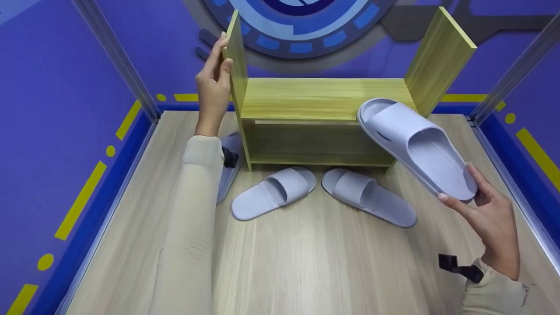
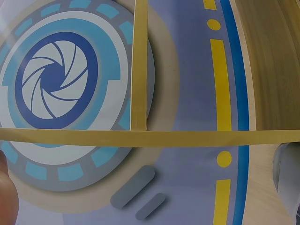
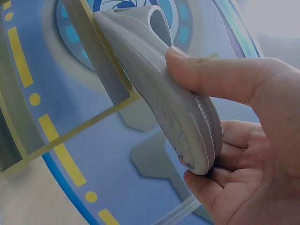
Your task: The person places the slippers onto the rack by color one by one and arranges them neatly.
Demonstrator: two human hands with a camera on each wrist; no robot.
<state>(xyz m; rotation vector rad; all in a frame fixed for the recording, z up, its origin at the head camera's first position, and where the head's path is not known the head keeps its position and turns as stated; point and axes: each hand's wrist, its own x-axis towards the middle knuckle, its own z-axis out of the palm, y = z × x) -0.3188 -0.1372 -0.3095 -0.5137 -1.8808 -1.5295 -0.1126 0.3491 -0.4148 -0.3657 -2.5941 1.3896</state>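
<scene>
My right hand (image 1: pixel 494 214) grips a light grey slide slipper (image 1: pixel 398 127) by its heel end, the thumb on one side and the fingers under the other. This slipper is raised, its toe in front of the right end of a wooden shelf (image 1: pixel 323 98). In the right wrist view, the slipper (image 3: pixel 164 89) is seen from its side. My left hand (image 1: pixel 214 87) holds the shelf's left side panel (image 1: pixel 236 65) near its upper front edge. Two more grey slippers, one left (image 1: pixel 271 194) and one right (image 1: pixel 369 197), lie on the floor before the shelf.
Another grey slipper (image 1: pixel 227 168) lies beside the shelf's left side, partly hidden by my left sleeve. The shelf's right side panel (image 1: pixel 444 61) stands upright. Blue printed walls (image 1: pixel 65 131) and metal corner posts (image 1: pixel 122 57) enclose the wood-patterned floor (image 1: pixel 306 271).
</scene>
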